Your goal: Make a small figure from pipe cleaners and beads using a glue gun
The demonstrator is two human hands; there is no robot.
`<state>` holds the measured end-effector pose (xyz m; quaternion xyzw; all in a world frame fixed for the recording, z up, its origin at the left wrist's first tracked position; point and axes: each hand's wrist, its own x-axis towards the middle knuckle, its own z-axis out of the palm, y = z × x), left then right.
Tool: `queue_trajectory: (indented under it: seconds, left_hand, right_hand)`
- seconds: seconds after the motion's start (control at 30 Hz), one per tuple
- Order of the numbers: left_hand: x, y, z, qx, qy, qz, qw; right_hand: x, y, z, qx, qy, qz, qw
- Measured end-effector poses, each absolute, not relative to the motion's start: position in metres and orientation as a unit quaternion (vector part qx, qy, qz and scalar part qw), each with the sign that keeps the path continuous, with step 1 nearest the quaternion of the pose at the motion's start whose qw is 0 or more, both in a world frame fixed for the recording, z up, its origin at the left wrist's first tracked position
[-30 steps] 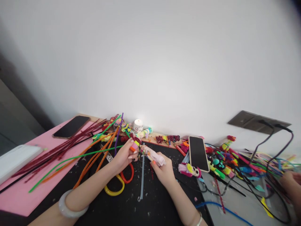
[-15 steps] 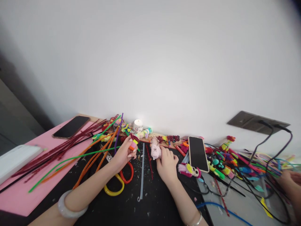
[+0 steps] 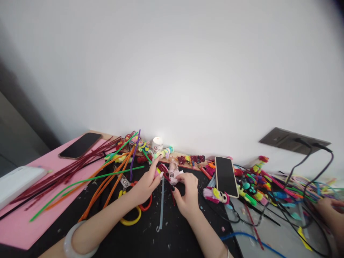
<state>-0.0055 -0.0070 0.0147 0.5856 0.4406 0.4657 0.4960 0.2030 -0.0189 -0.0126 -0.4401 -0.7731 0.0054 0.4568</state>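
My left hand (image 3: 146,184) pinches a small orange, yellow and red pipe-cleaner piece (image 3: 159,170) above the black mat (image 3: 150,233). My right hand (image 3: 186,191) is closed on a pale pink glue gun (image 3: 173,171), held just right of that piece. The two hands are close together, with the gun's tip near the piece. A dark red pipe cleaner (image 3: 166,173) runs between them. Yellow and red scissors (image 3: 134,213) lie under my left wrist. A grey glue stick (image 3: 161,204) lies on the mat between my hands.
Long orange, green, purple and dark red pipe cleaners (image 3: 94,172) fan out at left over a pink sheet (image 3: 16,222) bearing a phone (image 3: 80,145). A second phone (image 3: 225,175), finished colourful pieces and black cables (image 3: 309,168) crowd the right. Another person's hand (image 3: 329,211) is at far right.
My right hand put the pink gun down near the wall, then drew it back toward my left hand. My left hand moved right with its small piece.
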Motion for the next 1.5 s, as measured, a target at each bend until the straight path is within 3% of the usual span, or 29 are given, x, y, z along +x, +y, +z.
queue_trajectory:
  seconds: [0.17,0.43,1.07,1.5]
  left_hand:
    - [-0.002,-0.012,0.02,0.628,0.435,0.43,0.482]
    - [0.002,-0.015,0.019,0.573,0.402,0.46,0.546]
    - [0.009,-0.017,0.013,0.322,0.251,0.4,0.82]
    - [0.005,-0.015,0.015,0.291,0.228,0.384,0.846]
  right_hand:
    - [0.197,-0.022,-0.013,-0.42,-0.781,0.011,0.463]
    - [0.192,-0.022,-0.006,-0.414,-0.792,0.037,0.447]
    - [0.193,-0.018,-0.017,-0.436,-0.784,0.056,0.438]
    - [0.191,-0.019,-0.011,-0.427,-0.787,0.087,0.437]
